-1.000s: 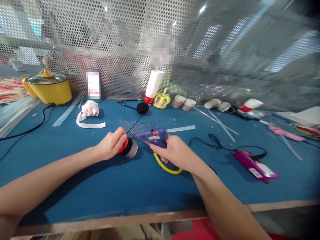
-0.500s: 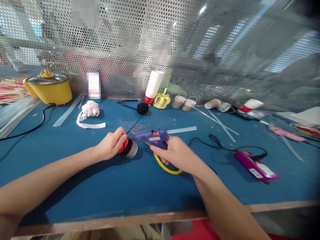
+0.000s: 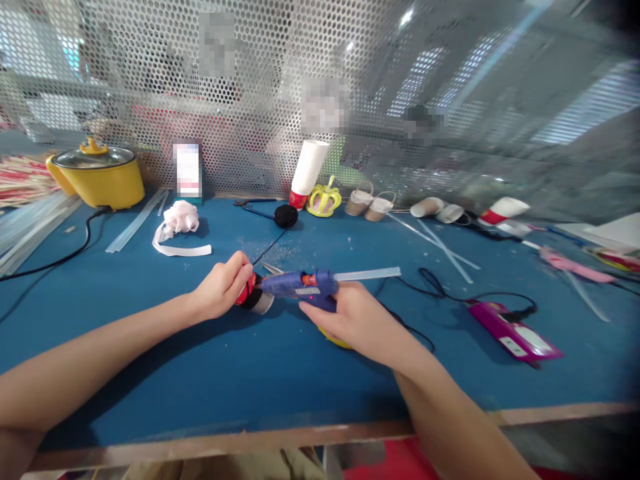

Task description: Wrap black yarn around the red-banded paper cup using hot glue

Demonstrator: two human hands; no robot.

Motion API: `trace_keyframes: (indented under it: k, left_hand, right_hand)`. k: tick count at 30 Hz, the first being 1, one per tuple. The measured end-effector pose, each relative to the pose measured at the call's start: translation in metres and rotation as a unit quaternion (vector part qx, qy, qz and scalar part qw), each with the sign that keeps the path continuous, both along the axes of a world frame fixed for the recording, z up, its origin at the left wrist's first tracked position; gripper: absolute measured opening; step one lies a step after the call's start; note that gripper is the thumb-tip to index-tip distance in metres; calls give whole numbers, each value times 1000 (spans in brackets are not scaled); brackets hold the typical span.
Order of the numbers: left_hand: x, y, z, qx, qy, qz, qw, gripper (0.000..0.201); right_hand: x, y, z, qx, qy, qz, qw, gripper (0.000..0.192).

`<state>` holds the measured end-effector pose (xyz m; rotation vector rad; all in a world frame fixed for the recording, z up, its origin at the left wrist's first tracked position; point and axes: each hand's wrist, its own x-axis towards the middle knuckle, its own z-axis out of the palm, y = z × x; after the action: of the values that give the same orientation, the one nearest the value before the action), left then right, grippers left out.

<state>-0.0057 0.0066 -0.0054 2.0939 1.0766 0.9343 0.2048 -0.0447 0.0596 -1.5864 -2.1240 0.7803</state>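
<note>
My left hand (image 3: 225, 285) is closed around a small red and black cup (image 3: 247, 293) with a pale end, which lies on its side. A thin black cord (image 3: 270, 247) runs from the cup back to a black ball of cord (image 3: 286, 216). In my right hand (image 3: 357, 317) is a blue glue gun (image 3: 295, 285), its nozzle at the cup's black band; I cannot tell whether they touch. A clear glue stick (image 3: 370, 274) sticks out of its back. Scissors (image 3: 273, 269) lie behind the nozzle, and their yellow handle (image 3: 336, 339) is partly hidden under my right hand.
A yellow electric pot (image 3: 97, 177), glue sticks (image 3: 134, 223) and a crumpled white ribbon (image 3: 181, 219) are on the left. Along the perforated screen stand stacked paper cups (image 3: 310, 168), a yellow crown-like piece (image 3: 324, 200) and small baskets (image 3: 359, 202). A purple power strip (image 3: 513, 333) lies right.
The glue gun has tilted and dropped slightly, its nozzle now lower across the cup's black band. My right hand has moved down a little, covering more of the yellow handle. My left hand stays nearly still.
</note>
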Motion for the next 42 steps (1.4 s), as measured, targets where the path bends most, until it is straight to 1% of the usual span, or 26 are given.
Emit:
trace_keyframes:
  k: [4,7,10,13,18,21,25,36,42]
  left_hand:
    - [1,0,1,-9,-1,15,1000,21]
    - [1,0,1,-8,3,24,1000,22]
    - [0,0,1,-8,4,27,1000,23]
    - [0,0,0,-5,4,18,1000,22]
    - [-2,0,-3,10,3,-6,1000,20]
    - [-2,0,-4,21,5,-16,1000,19]
    - [-3,1,-4,34,8,-16,999,18]
    - [-3,1,-4,30,-1,-20,999,17]
    - [-3,1,-4,40,-3,-28,999,17]
  right_hand:
    - [-4,-5,1,40,-16,21,999,11]
    - [-6,-7,1,47,-18,31,998,11]
    - [-5,-6,0,44,-20,35,998,11]
    - [-2,-2,0,34,-21,11,999,12]
    - [1,7,-2,-16,19,-11,1000,20]
    - [2,11,-4,-31,34,-19,999,21]
    - [2,15,-7,-33,46,-16,998,21]
    - [1,23,-14,-20,59,-19,998,15]
    - [0,27,-17,-16,66,-7,998,13]
